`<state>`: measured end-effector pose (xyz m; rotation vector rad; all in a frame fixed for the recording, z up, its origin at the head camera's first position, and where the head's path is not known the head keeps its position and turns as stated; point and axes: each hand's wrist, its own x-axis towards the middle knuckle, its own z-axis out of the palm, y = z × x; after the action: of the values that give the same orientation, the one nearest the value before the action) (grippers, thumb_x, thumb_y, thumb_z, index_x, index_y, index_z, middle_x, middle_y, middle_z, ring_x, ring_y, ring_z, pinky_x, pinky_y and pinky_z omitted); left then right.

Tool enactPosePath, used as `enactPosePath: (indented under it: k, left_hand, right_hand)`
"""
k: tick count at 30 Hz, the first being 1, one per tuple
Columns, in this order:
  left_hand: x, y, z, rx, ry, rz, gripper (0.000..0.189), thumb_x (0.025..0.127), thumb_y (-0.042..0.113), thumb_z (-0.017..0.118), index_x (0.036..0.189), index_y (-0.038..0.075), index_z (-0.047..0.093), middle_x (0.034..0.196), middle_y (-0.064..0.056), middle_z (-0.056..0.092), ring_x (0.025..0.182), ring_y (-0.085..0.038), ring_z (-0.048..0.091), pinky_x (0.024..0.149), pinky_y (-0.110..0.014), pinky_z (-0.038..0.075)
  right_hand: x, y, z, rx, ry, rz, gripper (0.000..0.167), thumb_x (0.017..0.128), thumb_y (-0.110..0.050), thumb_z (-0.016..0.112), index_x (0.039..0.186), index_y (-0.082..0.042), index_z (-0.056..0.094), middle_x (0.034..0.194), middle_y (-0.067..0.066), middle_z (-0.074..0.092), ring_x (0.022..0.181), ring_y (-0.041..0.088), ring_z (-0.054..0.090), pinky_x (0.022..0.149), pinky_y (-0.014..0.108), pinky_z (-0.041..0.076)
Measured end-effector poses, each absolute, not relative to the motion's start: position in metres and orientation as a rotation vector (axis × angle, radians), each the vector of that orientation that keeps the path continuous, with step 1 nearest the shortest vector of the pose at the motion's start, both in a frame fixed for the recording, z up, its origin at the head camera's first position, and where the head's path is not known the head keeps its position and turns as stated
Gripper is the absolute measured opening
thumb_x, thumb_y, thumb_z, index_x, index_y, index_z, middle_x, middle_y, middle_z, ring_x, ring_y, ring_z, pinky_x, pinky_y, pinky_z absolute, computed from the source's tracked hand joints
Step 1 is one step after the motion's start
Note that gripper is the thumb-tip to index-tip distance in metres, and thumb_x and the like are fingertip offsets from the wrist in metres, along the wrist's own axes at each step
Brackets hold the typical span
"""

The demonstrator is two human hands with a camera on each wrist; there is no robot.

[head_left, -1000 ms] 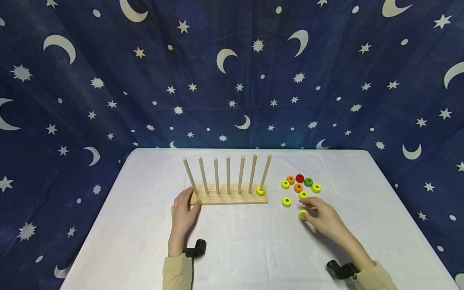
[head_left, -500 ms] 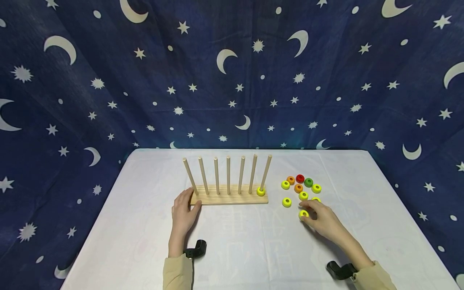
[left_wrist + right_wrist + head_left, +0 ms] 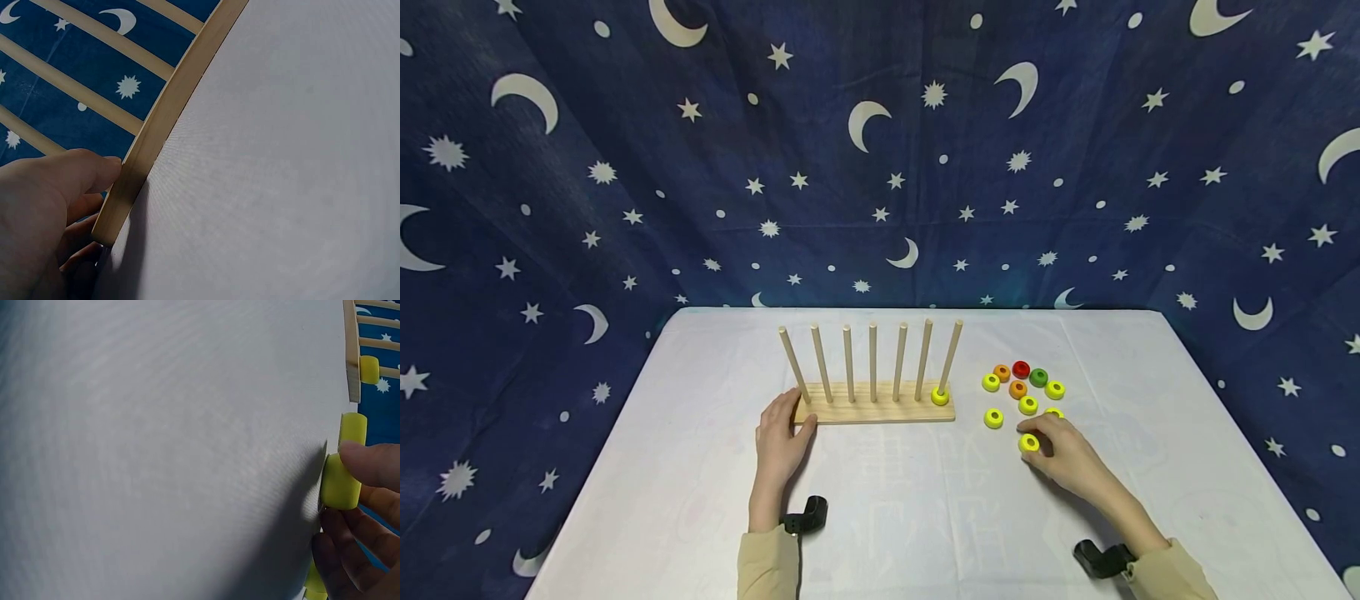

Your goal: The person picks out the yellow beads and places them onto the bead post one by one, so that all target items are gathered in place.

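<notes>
A wooden peg rack [image 3: 874,410] with several upright pegs stands mid-table; one yellow ring [image 3: 939,395] sits at the foot of its rightmost peg. My left hand [image 3: 778,442] holds the rack's left end [image 3: 119,206], thumb on the front edge. My right hand [image 3: 1063,457] pinches a yellow ring [image 3: 1028,442] [image 3: 339,482] that lies on the table, thumb and fingers around it. Just beyond lies a cluster of loose rings: yellow [image 3: 993,417], orange [image 3: 1017,388], red [image 3: 1020,368], green [image 3: 1038,377].
A white cloth covers the table [image 3: 880,517]. A dark blue curtain [image 3: 880,150] with moons and stars hangs behind it. Black wrist mounts [image 3: 803,513] show on both forearms.
My right hand has closed its fingers round the yellow ring, which has shifted only slightly. The left hand and the rack have stayed still.
</notes>
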<state>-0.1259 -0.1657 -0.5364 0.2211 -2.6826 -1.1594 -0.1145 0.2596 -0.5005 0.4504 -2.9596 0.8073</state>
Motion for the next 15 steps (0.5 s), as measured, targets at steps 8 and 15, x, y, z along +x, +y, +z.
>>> enactPosePath:
  k: [8,15]
  left_hand:
    - [-0.1263,-0.1654,-0.5369,0.225,-2.686,-1.158,0.055,0.09,0.02,0.064,0.14,0.005,0.048,0.147,-0.016,0.045,0.141,-0.036,0.03,0.108,-0.056,0.024]
    - [-0.1265,-0.1659,-0.5368,0.228,-2.687,-1.161,0.054,0.09,0.021,0.064,0.14,0.005,0.048,0.147,-0.016,0.046,0.141,-0.036,0.03,0.109,-0.056,0.023]
  right_hand:
    - [-0.1149,0.2602,-0.5016,0.474,-2.95,0.782,0.034,0.072,-0.005,0.079,0.104,-0.009,0.067,0.101,0.001,0.064,0.099,0.023,0.06,0.087,0.045,0.048]
    - [-0.1141,0.2606,-0.4998,0.494,-2.932,0.803,0.037,0.07,0.0,0.08,0.103,-0.011,0.067,0.1,0.0,0.063,0.097,0.023,0.06,0.086,0.043,0.048]
